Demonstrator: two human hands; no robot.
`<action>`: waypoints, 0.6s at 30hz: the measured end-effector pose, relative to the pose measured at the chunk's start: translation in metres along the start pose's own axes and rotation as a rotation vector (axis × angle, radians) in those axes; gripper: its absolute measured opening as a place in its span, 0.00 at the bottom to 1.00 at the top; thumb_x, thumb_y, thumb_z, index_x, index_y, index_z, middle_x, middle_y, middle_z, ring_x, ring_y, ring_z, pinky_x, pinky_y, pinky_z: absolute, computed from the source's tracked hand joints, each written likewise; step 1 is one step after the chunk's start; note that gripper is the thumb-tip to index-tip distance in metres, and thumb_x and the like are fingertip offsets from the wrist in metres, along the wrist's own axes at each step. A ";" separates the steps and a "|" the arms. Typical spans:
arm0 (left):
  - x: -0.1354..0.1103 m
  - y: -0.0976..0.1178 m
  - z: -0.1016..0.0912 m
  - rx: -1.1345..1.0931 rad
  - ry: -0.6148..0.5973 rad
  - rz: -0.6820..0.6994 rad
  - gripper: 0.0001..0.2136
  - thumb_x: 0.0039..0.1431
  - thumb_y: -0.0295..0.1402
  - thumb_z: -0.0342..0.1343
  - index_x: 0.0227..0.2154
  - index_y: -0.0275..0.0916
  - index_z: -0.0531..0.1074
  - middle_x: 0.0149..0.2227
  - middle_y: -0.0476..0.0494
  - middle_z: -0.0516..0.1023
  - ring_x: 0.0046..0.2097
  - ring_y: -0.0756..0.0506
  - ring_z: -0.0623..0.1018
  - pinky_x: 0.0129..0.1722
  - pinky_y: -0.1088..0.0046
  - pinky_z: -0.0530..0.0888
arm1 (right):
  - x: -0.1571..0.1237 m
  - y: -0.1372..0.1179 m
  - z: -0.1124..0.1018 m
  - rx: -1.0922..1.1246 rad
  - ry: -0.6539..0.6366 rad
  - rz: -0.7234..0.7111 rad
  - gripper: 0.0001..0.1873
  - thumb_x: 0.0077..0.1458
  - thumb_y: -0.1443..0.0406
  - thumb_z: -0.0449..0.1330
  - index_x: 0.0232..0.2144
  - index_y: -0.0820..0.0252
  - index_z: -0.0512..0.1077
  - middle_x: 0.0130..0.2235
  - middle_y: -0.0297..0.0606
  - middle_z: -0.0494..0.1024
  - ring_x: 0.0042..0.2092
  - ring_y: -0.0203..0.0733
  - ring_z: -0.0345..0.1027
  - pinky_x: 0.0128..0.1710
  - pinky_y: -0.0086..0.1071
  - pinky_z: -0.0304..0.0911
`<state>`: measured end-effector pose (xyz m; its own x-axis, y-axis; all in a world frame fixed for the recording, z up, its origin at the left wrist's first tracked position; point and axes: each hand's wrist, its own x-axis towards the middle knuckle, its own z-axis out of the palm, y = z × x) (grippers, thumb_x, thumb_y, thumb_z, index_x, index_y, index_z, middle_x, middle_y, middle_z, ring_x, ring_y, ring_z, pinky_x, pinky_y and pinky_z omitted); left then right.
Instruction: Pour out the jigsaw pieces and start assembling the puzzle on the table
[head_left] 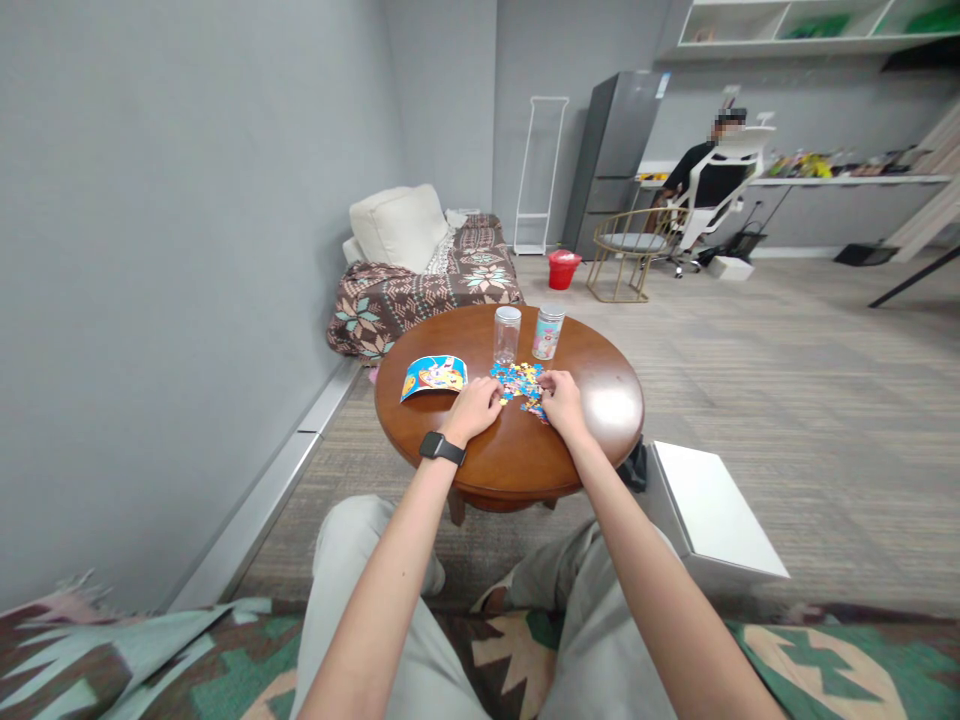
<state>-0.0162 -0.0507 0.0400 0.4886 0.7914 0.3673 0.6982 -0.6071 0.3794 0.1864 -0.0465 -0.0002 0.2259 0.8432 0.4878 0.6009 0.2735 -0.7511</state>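
Note:
A heap of small colourful puzzle pieces (517, 380) lies in the middle of a round brown wooden table (600, 440). My left hand (474, 407), with a black watch on the wrist, rests curled at the heap's left edge. My right hand (560, 397) lies at its right edge, fingers bent onto the pieces. Whether either hand pinches a piece is too small to see. Behind the heap stand a clear empty jar (507, 335) and a printed tube (548, 331). A curled picture sheet (434, 377) lies to the left.
A white box (712, 515) stands on the floor right of the table. A sofa with a patterned blanket (420, 285) runs along the left wall. Farther back are a red bucket (563, 269), a gold chair (630, 250) and a person seated at a desk (709, 175).

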 end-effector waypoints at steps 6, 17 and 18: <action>0.001 -0.002 0.001 -0.009 0.004 0.003 0.08 0.57 0.22 0.48 0.34 0.39 0.69 0.36 0.44 0.76 0.41 0.43 0.73 0.46 0.65 0.71 | -0.001 -0.002 -0.001 -0.006 -0.025 0.016 0.16 0.42 0.76 0.50 0.32 0.59 0.72 0.38 0.39 0.72 0.39 0.41 0.71 0.47 0.38 0.69; 0.001 -0.002 0.001 -0.016 -0.003 -0.003 0.07 0.57 0.23 0.49 0.33 0.39 0.69 0.36 0.43 0.75 0.42 0.43 0.73 0.46 0.64 0.71 | -0.002 -0.007 -0.002 -0.047 -0.023 0.014 0.15 0.42 0.75 0.51 0.32 0.59 0.72 0.37 0.38 0.69 0.35 0.40 0.68 0.45 0.38 0.69; 0.001 -0.002 0.001 -0.010 -0.002 -0.004 0.07 0.57 0.23 0.49 0.33 0.39 0.69 0.36 0.43 0.75 0.42 0.43 0.73 0.46 0.64 0.71 | -0.002 -0.008 -0.003 -0.054 -0.030 0.010 0.16 0.42 0.75 0.51 0.32 0.59 0.73 0.37 0.38 0.69 0.35 0.41 0.68 0.44 0.38 0.69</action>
<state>-0.0162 -0.0484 0.0386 0.4872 0.7938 0.3640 0.6949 -0.6048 0.3889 0.1832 -0.0514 0.0066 0.2095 0.8598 0.4657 0.6395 0.2398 -0.7305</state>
